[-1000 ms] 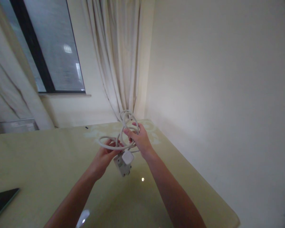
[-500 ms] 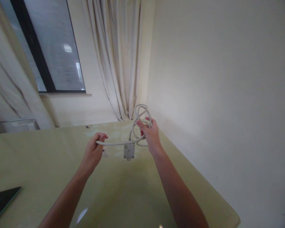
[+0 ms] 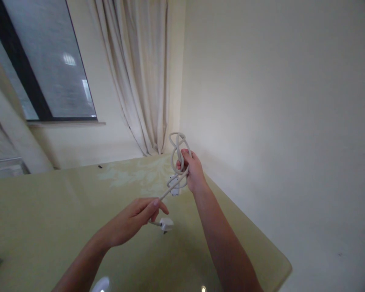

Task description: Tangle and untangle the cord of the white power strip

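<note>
My right hand point(image 3: 193, 172) is closed round a bundle of coiled white cable point(image 3: 178, 152), held up above the far right part of the table; a small white socket block point(image 3: 174, 190) hangs just below the fist. One strand of the cable runs down and left to my left hand point(image 3: 140, 219), whose fingers pinch it near its end. The white plug point(image 3: 166, 224) dangles just right of the left fingertips, a little above the tabletop.
The glossy yellow-green table point(image 3: 48, 219) fills the lower view, its right edge and rounded corner point(image 3: 284, 265) close to a plain wall. A curtain point(image 3: 140, 77) hangs in the corner behind the cable. A window point(image 3: 45, 65) is at the upper left.
My left hand has slid down the cable towards me and now pinches it near the plug. The right hand stays raised, its coils gathered tighter. The view shifted slightly right.
</note>
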A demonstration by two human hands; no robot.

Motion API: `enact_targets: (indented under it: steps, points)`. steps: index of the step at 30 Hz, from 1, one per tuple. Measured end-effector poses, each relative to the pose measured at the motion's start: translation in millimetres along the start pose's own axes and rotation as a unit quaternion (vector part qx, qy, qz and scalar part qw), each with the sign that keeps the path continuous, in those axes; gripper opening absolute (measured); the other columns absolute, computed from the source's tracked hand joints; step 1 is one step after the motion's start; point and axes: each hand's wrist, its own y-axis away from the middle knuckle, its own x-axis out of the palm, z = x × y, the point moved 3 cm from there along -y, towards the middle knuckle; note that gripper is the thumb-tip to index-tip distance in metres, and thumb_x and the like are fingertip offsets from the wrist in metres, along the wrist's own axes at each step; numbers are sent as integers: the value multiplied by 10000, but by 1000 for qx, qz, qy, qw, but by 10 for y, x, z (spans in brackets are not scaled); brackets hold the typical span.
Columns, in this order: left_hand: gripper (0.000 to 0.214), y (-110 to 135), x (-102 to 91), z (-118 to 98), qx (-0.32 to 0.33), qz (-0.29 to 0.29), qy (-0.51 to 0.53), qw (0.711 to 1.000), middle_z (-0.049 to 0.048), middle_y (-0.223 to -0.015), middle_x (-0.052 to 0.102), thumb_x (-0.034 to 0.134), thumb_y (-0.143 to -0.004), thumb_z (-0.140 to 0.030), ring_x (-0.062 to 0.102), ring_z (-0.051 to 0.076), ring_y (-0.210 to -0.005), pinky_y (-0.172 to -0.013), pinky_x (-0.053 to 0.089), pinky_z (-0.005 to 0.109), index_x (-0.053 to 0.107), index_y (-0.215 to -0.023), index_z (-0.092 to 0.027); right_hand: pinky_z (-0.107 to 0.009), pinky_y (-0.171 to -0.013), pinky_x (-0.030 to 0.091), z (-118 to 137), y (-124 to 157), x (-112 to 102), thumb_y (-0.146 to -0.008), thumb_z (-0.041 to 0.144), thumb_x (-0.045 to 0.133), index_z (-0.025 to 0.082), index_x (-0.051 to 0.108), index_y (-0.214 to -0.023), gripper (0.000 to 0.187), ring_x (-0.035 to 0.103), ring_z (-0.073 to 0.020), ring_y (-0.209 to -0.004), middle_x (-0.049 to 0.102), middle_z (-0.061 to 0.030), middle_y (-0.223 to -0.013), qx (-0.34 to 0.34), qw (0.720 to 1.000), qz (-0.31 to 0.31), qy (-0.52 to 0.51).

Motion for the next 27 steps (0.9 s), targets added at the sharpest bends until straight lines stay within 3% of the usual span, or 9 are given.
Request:
enact_targets:
  steps: [3, 6, 10, 14, 17, 21, 24, 27]
  points:
    - [355, -28, 80, 58, 15, 31, -37, 999, 57, -805, 727, 572, -976, -503, 663, 232, -791, -779, 567, 329, 857, -967, -292, -205, -425, 418, 35, 38, 24, -771, 533, 777, 228, 543, -1048, 474, 596, -134, -473, 625, 54, -587, -4, 999, 14, 36]
    - [239, -59, 78, 141, 20, 25, -49, 998, 76, -1018, 776, 691, -911, -452, 707, 264, -975, -935, 572, 390, 836, -1031, -303, -196, -402, 376, 28, 125, 104, -857, 531, 672, 252, 521, -1100, 399, 605, -151, -446, 597, 77, -544, -10, 993, 56, 106]
    - [340, -139, 4, 228, 12, -126, 45, 991, 110, -1136, 756, 809, -813, -489, 704, 282, -1069, -935, 579, 403, 777, -1061, -259, -217, -447, 403, -68, 308, 287, -972, 504, 553, 280, 502, -1149, 291, 604, -154, -461, 595, 88, -572, -65, 965, 133, 217]
    - [468, -217, -41, 314, 7, -240, 211, 947, 124, -1168, 758, 741, -860, -594, 708, 271, -1079, -956, 558, 413, 736, -1121, -205, -276, -628, 494, -215, 461, 457, -981, 379, 595, 273, 580, -1071, 140, 656, -163, -623, 679, 42, -698, -137, 917, 189, 322]
    - [535, -252, -75, 386, -9, -280, 284, 917, 102, -1066, 778, 830, -784, -563, 724, 247, -976, -915, 569, 408, 720, -1137, -177, -287, -679, 516, -343, 475, 515, -936, 352, 652, 262, 591, -1031, 144, 683, -172, -705, 700, 32, -750, -108, 924, 234, 282]
    - [573, -237, -187, 425, 19, -347, 331, 877, 15, -945, 760, 950, -668, -428, 708, 161, -886, -855, 551, 292, 694, -1127, -201, -243, -565, 483, -472, 380, 495, -813, 461, 773, 229, 573, -959, 339, 619, -128, -561, 682, 37, -703, 18, 958, 246, 148]
    - [521, -216, -256, 388, 39, -336, 349, 874, -19, -841, 714, 972, -645, -392, 673, 120, -780, -754, 537, 235, 695, -1039, -192, -203, -468, 396, -488, 304, 449, -779, 539, 783, 213, 570, -886, 404, 532, -85, -463, 660, 43, -666, 62, 967, 223, 108]
    - [529, -190, -294, 329, 38, -308, 357, 881, -10, -770, 689, 922, -677, -540, 646, 129, -677, -638, 526, 240, 699, -993, -179, -198, -439, 365, -467, 267, 407, -841, 605, 704, 211, 567, -864, 418, 515, -81, -439, 653, 37, -645, 49, 969, 205, 131]
